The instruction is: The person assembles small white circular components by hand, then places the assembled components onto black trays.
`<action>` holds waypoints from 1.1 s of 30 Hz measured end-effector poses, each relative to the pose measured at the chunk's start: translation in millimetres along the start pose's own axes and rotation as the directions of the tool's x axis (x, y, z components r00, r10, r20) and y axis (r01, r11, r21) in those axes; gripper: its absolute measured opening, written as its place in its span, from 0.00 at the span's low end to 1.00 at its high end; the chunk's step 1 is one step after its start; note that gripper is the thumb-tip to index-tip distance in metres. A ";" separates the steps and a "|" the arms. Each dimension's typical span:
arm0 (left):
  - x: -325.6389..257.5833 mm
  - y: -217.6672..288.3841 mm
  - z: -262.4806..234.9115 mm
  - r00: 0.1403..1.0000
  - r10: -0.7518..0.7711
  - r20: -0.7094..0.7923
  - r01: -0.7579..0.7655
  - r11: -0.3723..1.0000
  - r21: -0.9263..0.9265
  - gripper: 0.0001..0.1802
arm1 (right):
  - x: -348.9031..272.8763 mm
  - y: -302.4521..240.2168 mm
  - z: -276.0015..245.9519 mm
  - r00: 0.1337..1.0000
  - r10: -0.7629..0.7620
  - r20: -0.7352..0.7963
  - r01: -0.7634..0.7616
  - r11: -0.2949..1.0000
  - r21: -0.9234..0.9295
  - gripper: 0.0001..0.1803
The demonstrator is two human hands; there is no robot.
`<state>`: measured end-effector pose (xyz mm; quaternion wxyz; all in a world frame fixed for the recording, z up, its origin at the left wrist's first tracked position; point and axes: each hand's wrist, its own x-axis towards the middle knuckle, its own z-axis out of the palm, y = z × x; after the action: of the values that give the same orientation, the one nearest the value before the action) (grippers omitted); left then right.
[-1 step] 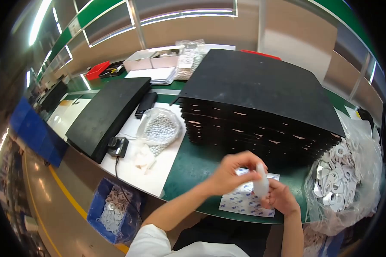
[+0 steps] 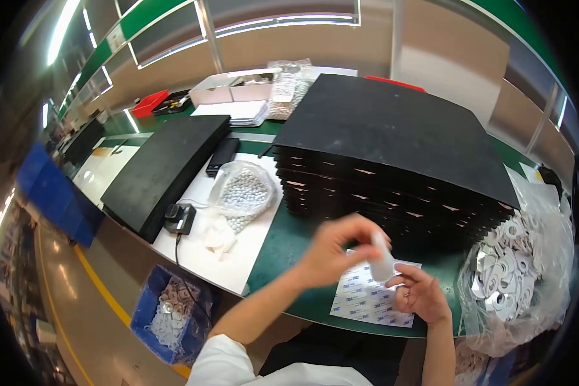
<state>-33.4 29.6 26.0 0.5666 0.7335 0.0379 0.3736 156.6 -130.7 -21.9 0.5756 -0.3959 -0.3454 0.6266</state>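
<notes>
A smooth whitish flat piece (image 2: 382, 262), seen partly edge-on, is pinched between the thumb and fingers of my left hand (image 2: 341, 249). What kind of part it is does not show clearly. My right hand (image 2: 423, 294) is beside its lower end, palm turned up and fingers loosely bent and apart, holding nothing that I can see. A fingertip is close to the piece; I cannot tell whether it touches. Under both hands lies a white sheet with rows of blue print (image 2: 367, 301), partly covered by the left hand and the piece.
A tall stack of black sheets (image 2: 392, 122) stands behind my hands. At right is a clear bag of pale ring-shaped parts (image 2: 505, 276). Leftward are a bag of small white beads (image 2: 243, 190), a black device (image 2: 179, 219), another black stack (image 2: 167, 170) and a blue bin (image 2: 149, 302) below the table.
My left hand has drawn the whitish piece up and to the left. The right hand's fingers, earlier against the piece, have loosened and spread.
</notes>
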 end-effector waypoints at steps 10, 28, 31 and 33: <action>-39.9 4.6 -275.4 0.602 0.430 -0.673 0.472 0.488 0.734 0.09 | 3.5 11.9 -17.0 0.956 -0.293 0.017 0.294 0.955 -0.032 0.32; -39.0 -29.9 -216.2 0.928 0.144 -0.343 0.274 0.360 0.892 0.05 | 0.1 8.1 -16.3 0.947 -0.301 -0.114 0.303 0.953 0.009 0.26; -39.8 -42.1 -211.2 0.972 -0.076 -0.220 0.229 0.127 0.965 0.10 | 0.1 9.6 -16.2 0.946 -0.310 -0.097 0.311 0.950 -0.008 0.25; -33.2 -55.1 -209.3 0.964 -0.181 -0.195 0.200 0.009 0.980 0.13 | -1.4 9.2 -18.7 0.938 -0.329 -0.111 0.325 0.944 -0.046 0.24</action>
<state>-160.6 201.3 -21.6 -0.0545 0.9048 0.3874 0.1683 169.3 -133.4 -38.3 0.6856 -0.3768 -0.3803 0.4933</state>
